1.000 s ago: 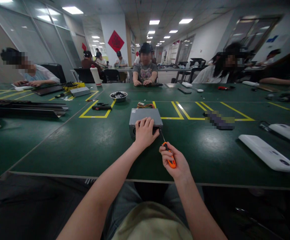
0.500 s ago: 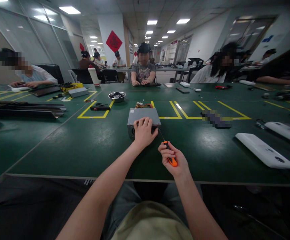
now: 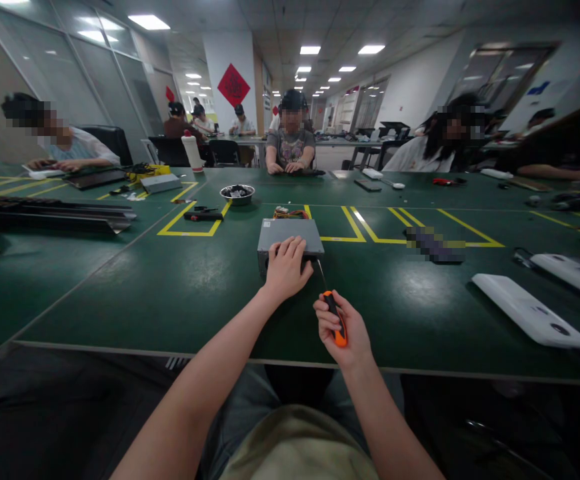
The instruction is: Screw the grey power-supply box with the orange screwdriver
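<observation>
While left hand [image 3: 286, 270] lies spread on metal box [image 3: 293, 229], mid-frame, right hand [image 3: 353, 339] grips screwdriver [image 3: 333, 307]; tip could slip toward left hand if box shifts or pressure skews.

The left fingers [image 3: 285, 252] hide part of the metal box [image 3: 293, 229].

The tabletop [image 3: 170, 293] was green and marked with yellow lines [image 3: 185, 234]. On it, a grey box [image 3: 290, 229] sat at centre; a bowl [image 3: 237, 200] and a bottle [image 3: 191, 152] stood beyond, leftward; two white cases [image 3: 523, 307] lay at right.
</observation>
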Demonstrator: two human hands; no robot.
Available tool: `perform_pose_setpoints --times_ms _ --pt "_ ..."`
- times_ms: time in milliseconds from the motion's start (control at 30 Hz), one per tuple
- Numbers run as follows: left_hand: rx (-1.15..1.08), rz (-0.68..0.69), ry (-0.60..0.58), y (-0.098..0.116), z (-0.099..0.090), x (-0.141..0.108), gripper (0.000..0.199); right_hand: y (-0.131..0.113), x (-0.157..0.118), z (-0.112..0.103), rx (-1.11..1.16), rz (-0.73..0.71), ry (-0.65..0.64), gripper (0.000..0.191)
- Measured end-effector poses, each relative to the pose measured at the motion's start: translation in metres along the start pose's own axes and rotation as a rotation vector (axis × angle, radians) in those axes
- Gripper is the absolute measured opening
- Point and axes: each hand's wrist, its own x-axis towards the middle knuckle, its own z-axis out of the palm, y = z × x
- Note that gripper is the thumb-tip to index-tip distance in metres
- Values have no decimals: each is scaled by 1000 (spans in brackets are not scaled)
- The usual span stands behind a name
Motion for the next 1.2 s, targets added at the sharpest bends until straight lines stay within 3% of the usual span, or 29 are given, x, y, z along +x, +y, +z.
perform_pose_setpoints --times_ms 100,300,800,1033,1200 --pt "-30 54 -19 -9 -4 -4 45 5 7 7 -27 28 17 19" --pt "-45 21 0 -19 -5 -6 47 12 17 10 -65 39 39 17" --pt "-75 13 17 -21 -1 -6 44 17 22 11 -118 -22 102 19" --pt "-100 13 21 -19 -5 -6 44 22 24 13 -145 -117 167 9" --pt "-188 -23 37 -19 -9 -6 32 23 22 13 -144 -82 170 7"
